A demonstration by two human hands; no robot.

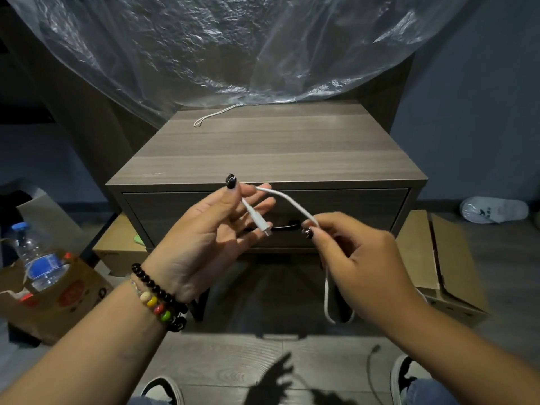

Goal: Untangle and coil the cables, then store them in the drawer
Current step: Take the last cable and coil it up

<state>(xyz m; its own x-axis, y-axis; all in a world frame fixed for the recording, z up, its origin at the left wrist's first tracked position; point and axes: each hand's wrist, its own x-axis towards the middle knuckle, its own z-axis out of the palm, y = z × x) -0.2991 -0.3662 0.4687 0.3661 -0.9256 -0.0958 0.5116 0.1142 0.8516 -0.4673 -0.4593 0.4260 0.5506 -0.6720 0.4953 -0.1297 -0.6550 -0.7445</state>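
A white cable [287,200] arcs between my two hands in front of the grey wooden nightstand [263,147]. My left hand [213,238] is palm up and pinches the cable near its plug [260,222] between thumb and fingers. My right hand [359,252] grips the cable further along, and the rest hangs down from it in a loop [328,299]. The drawer [175,211] of the nightstand is closed, its dark handle partly hidden behind my hands. A thin white cord [216,114] lies at the back of the nightstand top.
Clear plastic sheeting [233,45] hangs behind the nightstand. A cardboard box with a water bottle [38,258] sits on the floor at left, and another box [444,258] at right. A white slipper [493,210] lies far right. My shoes [163,390] show at the bottom edge.
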